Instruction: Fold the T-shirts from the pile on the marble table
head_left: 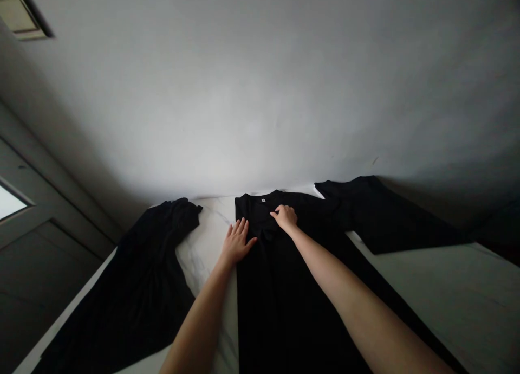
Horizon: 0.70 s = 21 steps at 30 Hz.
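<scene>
A black T-shirt (300, 298) lies spread in front of me, its neckline and a small white label toward the wall. Its left side makes a straight edge. My left hand (236, 243) rests flat on that edge near the top, fingers spread. Close to the neckline, my right hand (285, 217) has its thumb and fingers pinched together on the black fabric. A fold of cloth shows between the two hands. How much cloth the right fingers hold is hard to see in the dark fabric.
Another black garment (130, 287) lies rumpled on the left of the white marbled table (455, 292). On the right a further black garment (390, 217) lies near the T-shirt's sleeve. A grey wall (260, 92) rises behind the table, and a panelled door (44, 265) stands at the left.
</scene>
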{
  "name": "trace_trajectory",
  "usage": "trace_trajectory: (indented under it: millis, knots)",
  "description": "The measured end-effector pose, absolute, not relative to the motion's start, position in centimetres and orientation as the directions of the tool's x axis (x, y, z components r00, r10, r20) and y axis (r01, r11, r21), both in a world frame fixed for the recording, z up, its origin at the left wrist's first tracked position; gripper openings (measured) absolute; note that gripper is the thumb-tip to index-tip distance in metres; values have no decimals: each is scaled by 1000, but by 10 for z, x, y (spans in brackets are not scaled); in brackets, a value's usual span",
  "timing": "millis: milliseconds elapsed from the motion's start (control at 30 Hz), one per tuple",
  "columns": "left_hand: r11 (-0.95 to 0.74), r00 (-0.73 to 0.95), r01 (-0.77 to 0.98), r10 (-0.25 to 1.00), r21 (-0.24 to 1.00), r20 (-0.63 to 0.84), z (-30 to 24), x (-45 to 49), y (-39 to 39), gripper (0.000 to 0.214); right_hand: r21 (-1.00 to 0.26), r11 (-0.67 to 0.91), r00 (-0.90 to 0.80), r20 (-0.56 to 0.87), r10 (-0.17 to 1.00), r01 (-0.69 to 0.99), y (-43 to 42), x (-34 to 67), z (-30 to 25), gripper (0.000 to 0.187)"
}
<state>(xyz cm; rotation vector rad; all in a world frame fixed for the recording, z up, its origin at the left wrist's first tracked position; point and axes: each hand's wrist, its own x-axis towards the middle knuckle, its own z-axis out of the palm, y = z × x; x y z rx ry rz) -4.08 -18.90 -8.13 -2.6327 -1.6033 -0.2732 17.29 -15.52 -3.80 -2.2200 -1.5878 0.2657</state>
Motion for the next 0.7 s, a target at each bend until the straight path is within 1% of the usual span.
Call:
trace_trajectory:
  millis: [67, 167, 333, 400, 433, 467, 533, 567, 633, 667, 700]
  knots:
    - [-460, 444, 886, 878, 56, 177, -82, -41, -189, 69, -415, -265, 336, 108, 936, 870, -155, 172, -46, 19]
    - [-456, 439, 888, 881, 66, 173, -81, -39, -189, 71, -393, -261, 349, 170, 921, 881, -153, 174, -55, 16]
    - [-453, 435, 888, 884, 79, 171, -77, -37, -191, 70, -377, -275, 361, 180, 915, 885, -151, 172, -46, 15]
    - [-449, 433, 889, 888, 84, 156, -75, -37, -191, 71, -345, -248, 346, 263, 901, 905, -162, 163, -37, 19]
    - [-448, 433, 890, 889, 86, 148, -75, -37, -191, 70, -320, -187, 296, 334, 895, 929, -173, 156, -33, 21]
    - [-447, 433, 890, 890, 87, 141, -74, -38, -191, 70, -288, -89, 205, 405, 891, 954, -186, 149, -30, 22]
    - [-456, 444, 886, 887, 85, 131, -73, -38, -191, 67, -212, 186, -61, 490, 870, 959, -219, 133, -27, 18]
    - [-463, 451, 883, 883, 83, 133, -73, -38, -190, 66, -181, 335, -211, 490, 846, 925, -237, 125, -29, 17]
    - [-468, 456, 880, 880, 81, 135, -72, -38, -190, 66, -141, 614, -513, 424, 746, 777, -269, 116, -35, 20]
    - [-467, 454, 880, 881, 84, 132, -72, -38, -189, 66, -135, 722, -641, 370, 672, 679, -282, 113, -39, 26]
    - [-463, 451, 882, 883, 88, 129, -72, -37, -189, 67, -138, 799, -740, 312, 597, 586, -293, 113, -44, 36]
